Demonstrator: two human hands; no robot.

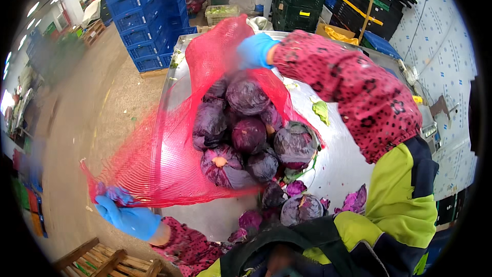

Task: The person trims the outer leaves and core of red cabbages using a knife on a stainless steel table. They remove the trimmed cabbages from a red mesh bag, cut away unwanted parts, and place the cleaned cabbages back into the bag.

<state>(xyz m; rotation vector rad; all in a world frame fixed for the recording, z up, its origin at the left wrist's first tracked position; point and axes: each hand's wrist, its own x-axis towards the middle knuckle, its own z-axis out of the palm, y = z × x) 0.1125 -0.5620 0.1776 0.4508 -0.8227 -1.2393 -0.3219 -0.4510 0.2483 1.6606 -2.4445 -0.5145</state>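
Observation:
A red mesh bag lies spread over the steel table, opened around a heap of red cabbages. My left hand, in a blue glove, grips the bag's outer end beyond the table's left edge. Some purple leaf bits lie against the mesh beside those fingers. At the far side of the heap, my right hand, also blue-gloved and slightly blurred, holds the mesh. More cabbages and loose purple leaves rest on the table close to my body.
Tall stacks of blue crates stand beyond the table at the left. Dark green crates are stacked at the far end. A wooden pallet lies on the floor at the lower left. A green leaf lies on the steel tabletop.

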